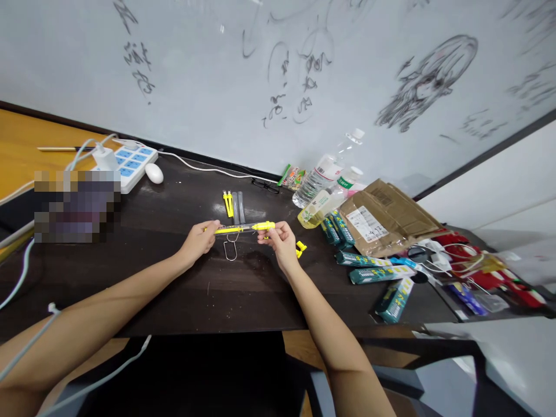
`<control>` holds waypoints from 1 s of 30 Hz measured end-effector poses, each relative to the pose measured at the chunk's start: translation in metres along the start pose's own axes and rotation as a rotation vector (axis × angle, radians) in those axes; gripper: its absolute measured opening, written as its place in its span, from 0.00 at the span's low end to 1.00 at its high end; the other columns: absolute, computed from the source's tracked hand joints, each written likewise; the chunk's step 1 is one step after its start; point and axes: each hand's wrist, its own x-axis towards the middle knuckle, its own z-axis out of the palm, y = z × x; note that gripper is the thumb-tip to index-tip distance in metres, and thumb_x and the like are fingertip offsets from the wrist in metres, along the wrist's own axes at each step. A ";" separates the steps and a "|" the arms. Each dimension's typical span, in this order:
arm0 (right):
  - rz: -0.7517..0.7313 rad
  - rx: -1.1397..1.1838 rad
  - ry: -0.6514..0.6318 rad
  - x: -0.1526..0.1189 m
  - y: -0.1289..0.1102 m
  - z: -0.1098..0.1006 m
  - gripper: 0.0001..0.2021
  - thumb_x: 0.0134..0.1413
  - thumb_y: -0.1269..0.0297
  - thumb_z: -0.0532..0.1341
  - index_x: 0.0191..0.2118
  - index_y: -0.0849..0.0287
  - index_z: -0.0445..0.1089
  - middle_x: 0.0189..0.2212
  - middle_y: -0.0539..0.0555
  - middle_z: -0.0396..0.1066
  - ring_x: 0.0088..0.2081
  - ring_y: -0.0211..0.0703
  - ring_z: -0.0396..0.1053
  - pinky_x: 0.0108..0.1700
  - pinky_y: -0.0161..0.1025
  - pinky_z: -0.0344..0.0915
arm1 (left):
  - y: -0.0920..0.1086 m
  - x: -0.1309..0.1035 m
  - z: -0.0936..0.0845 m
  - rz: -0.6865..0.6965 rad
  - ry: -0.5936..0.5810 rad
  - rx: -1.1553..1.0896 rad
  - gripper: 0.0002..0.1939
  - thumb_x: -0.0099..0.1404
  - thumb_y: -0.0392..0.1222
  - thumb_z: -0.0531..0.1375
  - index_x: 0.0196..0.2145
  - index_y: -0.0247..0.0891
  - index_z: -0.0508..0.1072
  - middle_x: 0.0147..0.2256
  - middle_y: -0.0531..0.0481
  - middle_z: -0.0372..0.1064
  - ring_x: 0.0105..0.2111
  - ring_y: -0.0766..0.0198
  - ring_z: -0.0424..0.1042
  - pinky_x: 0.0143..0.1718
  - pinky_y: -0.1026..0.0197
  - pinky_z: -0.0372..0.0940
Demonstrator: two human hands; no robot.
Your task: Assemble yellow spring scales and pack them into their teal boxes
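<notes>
My left hand (203,240) pinches the left end of a slim, pen-like clear tube with yellow parts (234,229). On its other side, my right hand (280,240) is closed around the thick yellow end. The tube is held nearly level just above the dark table. A bent metal wire loop (230,250) shows below it. Beyond my hands lie yellow plastic pieces (228,203) beside clear grey tubes (238,207). More small yellow pieces (300,249) rest just right of my right hand.
Several teal boxes (382,274) lie at the right, by a brown parcel (382,214) and plastic bottles (319,179). Glasses (266,186) and a snack packet (292,176) sit near the whiteboard. A power strip (132,165) and white mouse-shaped object (154,173) stand left, with cables.
</notes>
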 end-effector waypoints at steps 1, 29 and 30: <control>-0.008 0.004 0.004 0.000 -0.001 0.000 0.15 0.48 0.56 0.67 0.35 0.55 0.61 0.26 0.47 0.75 0.27 0.39 0.75 0.29 0.37 0.75 | 0.000 0.000 0.000 -0.001 0.000 0.001 0.13 0.65 0.47 0.54 0.31 0.33 0.67 0.12 0.64 0.43 0.11 0.76 0.42 0.13 0.72 0.37; 0.000 -0.027 -0.007 -0.004 0.002 0.003 0.18 0.47 0.51 0.67 0.32 0.55 0.58 0.25 0.47 0.75 0.27 0.39 0.75 0.34 0.41 0.76 | 0.000 0.001 -0.002 0.018 -0.004 -0.004 0.16 0.62 0.52 0.57 0.30 0.34 0.66 0.13 0.64 0.43 0.11 0.77 0.42 0.13 0.71 0.37; -0.003 -0.027 -0.007 -0.004 0.002 0.003 0.18 0.47 0.51 0.67 0.32 0.55 0.58 0.25 0.47 0.75 0.27 0.39 0.75 0.33 0.41 0.76 | 0.001 0.001 -0.002 0.018 -0.003 -0.004 0.16 0.62 0.51 0.57 0.29 0.34 0.66 0.13 0.64 0.43 0.11 0.77 0.42 0.13 0.71 0.37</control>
